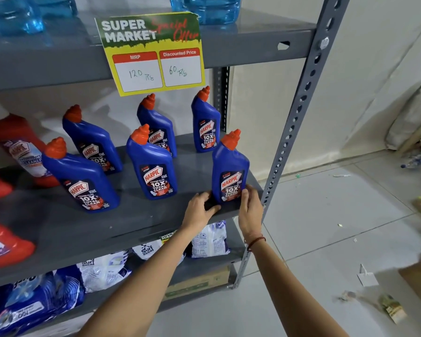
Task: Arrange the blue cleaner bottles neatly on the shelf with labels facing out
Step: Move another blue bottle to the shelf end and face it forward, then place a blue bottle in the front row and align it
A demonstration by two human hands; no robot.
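Observation:
Several blue cleaner bottles with red caps stand upright on the grey middle shelf (66, 229), labels facing out. The front right bottle (230, 166) stands at the shelf's front right corner. My left hand (201, 206) touches its base on the left side and my right hand (249, 203) cups its base on the right. Other blue bottles stand at front middle (151, 164), front left (80, 176), back left (93, 139), back middle (157, 125) and back right (206, 122).
Red cleaner bottles (17, 144) fill the shelf's left end. A yellow price sign (153, 52) hangs from the upper shelf, which carries pale blue jugs (212, 8). Detergent packets (209, 239) lie on the shelf below. A grey upright post (299, 113) borders the right; litter dots the floor.

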